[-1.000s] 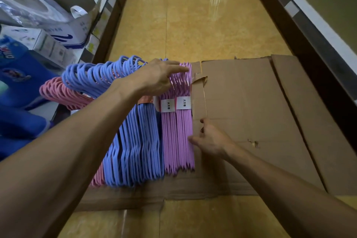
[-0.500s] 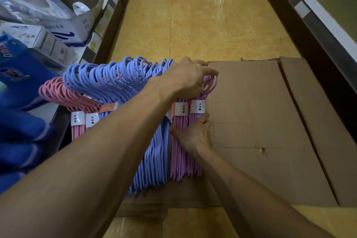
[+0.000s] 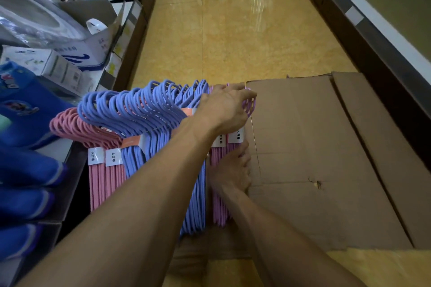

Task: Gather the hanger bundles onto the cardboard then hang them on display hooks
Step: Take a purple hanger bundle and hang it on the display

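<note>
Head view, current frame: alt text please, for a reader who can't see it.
Two bare hands work a row of hanger bundles on flattened cardboard on a tiled aisle floor: the left hand grips the hooks of the lilac hanger bundle, and the right hand presses against its side. Blue hanger bundles and pink hanger bundles lie to their left.

Floor: yellow tiled floor (image 3: 233, 37) stretches ahead of me.
Left of floor: my shelf holds white boxes (image 3: 58, 70) and blue slippers (image 3: 25, 170).
</note>
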